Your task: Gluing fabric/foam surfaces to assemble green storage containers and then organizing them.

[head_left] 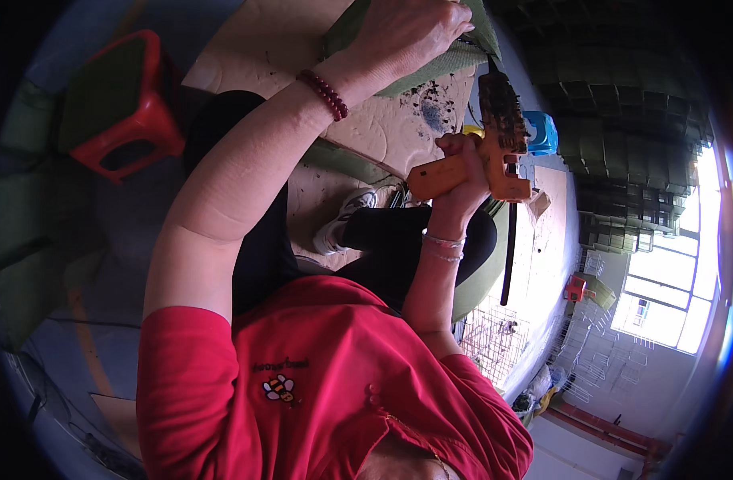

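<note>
At the top of the head view, my left hand (406, 36), with a dark red bead bracelet on its wrist, is closed at the edge of a green fabric-covered piece (440, 70). The upper part of that piece runs out of the picture. My right hand (465, 192) is wrapped around the handle of an orange glue gun (506, 132), its front blackened with residue. The gun's dark nozzle points up and comes close to the green piece's right corner; whether they touch I cannot tell. A long black glue stick (509, 264) sticks out of the gun's back end.
Brown cardboard (250, 52) with dark specks lies beneath the green piece. A red stool (130, 120) with a green top stands at the left. Beyond the gun is a blue plastic object (541, 133). Stacked dark green boxes (622, 104) and wire racks (602, 356) line the right side.
</note>
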### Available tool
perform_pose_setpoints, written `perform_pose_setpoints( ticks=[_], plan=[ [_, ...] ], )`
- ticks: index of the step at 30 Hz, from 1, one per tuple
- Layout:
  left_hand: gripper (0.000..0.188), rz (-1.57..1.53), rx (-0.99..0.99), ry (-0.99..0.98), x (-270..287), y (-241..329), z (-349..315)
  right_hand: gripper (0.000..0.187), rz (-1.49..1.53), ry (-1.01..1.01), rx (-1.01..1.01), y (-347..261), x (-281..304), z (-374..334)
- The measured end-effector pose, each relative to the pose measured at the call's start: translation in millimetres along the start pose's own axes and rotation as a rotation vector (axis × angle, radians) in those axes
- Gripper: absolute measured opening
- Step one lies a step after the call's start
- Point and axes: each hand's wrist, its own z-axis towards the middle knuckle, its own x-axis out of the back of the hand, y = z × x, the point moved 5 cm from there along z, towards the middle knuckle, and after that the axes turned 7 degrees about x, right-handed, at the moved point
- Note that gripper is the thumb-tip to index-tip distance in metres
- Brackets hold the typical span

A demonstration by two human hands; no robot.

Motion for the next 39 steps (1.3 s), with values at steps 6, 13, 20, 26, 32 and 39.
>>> perform_pose_setpoints(
  ticks=[6,13,20,26,32,39],
  plan=[
    [0.014,-0.012,-0.032,0.040,4.1,3.8,0.6,0.017,0.056,0.008,0.016,-2.2,-4.8,-2.8],
    [0.014,-0.023,-0.043,0.046,4.2,3.8,-0.7,0.016,0.028,0.003,0.003,0.3,-2.0,0.0],
    [0.013,0.017,-0.094,0.009,-1.3,8.6,-1.4,0.016,0.053,0.004,0.007,2.2,1.0,-1.6],
    [0.010,0.112,-0.190,-0.017,-14.2,13.4,-1.0,0.014,0.040,0.034,-0.007,6.4,9.4,5.5],
    [0.012,0.017,-0.119,0.056,-15.5,16.0,4.7,0.010,-0.040,0.053,0.062,-2.9,5.4,8.9],
    [0.016,-0.036,-0.046,0.086,-15.5,7.6,5.5,0.009,-0.074,0.040,0.067,-2.5,2.8,10.6]
  ],
)
